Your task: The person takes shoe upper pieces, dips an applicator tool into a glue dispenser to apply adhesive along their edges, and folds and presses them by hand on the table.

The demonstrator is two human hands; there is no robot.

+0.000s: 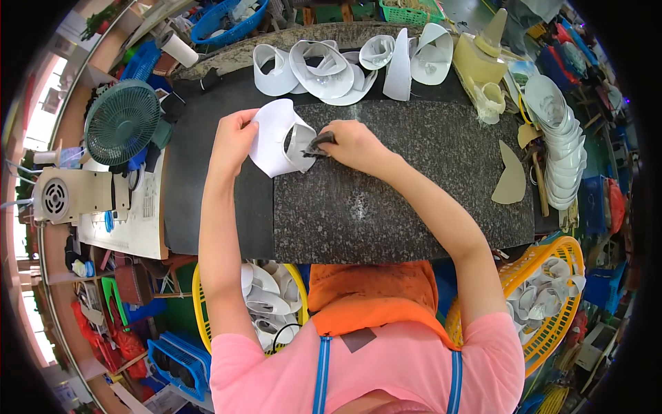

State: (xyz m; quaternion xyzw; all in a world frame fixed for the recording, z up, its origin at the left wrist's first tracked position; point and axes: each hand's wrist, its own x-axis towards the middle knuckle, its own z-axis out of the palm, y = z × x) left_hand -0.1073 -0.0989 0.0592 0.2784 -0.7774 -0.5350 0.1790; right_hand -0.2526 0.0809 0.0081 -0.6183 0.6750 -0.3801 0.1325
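Observation:
My left hand (233, 141) pinches the left edge of a white shoe upper (272, 141), a curved piece with an oval opening, holding it up over the worktable. At its right end, my right hand (355, 145) grips a small crumpled-looking dark thing (318, 143) and presses it to the upper's edge. Whether that thing is a cloth or a tool, I cannot make out. Beyond my hands, more white uppers (321, 69) lie along the far side of the table.
The speckled dark slab (407, 200) tops the table. A glue bottle (479, 65) stands far right, near a stack of white uppers (557, 145) and a beige cut piece (510, 174). A green fan (123, 123) is at left. Yellow baskets (201, 303) with white pieces flank me.

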